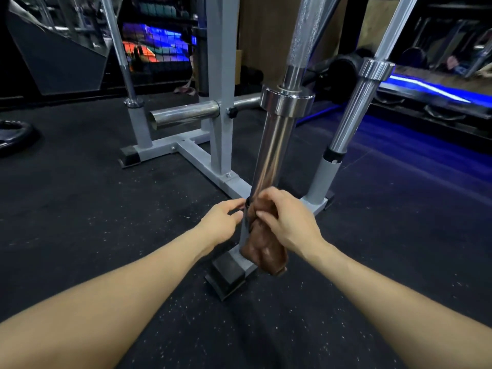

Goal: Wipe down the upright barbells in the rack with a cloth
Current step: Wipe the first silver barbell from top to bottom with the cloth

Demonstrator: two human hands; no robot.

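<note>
A chrome barbell [274, 145] stands upright in the near sleeve of the grey rack [221, 145], its shiny end running down to the holder. My right hand [287, 219] grips a brown cloth [266, 249] against the lowest part of that barbell; the cloth hangs down over the rack foot. My left hand [221, 222] reaches in from the left, fingers loosely curled beside the holder tube, touching or nearly touching it. A second barbell [356, 107] stands in the right sleeve, a third [125, 65] at the far left.
A horizontal chrome plate peg [186, 115] sticks out of the rack upright. A black weight plate [13, 137] lies on the rubber floor at the left. Mirrors and blue light strips run along the back and right walls.
</note>
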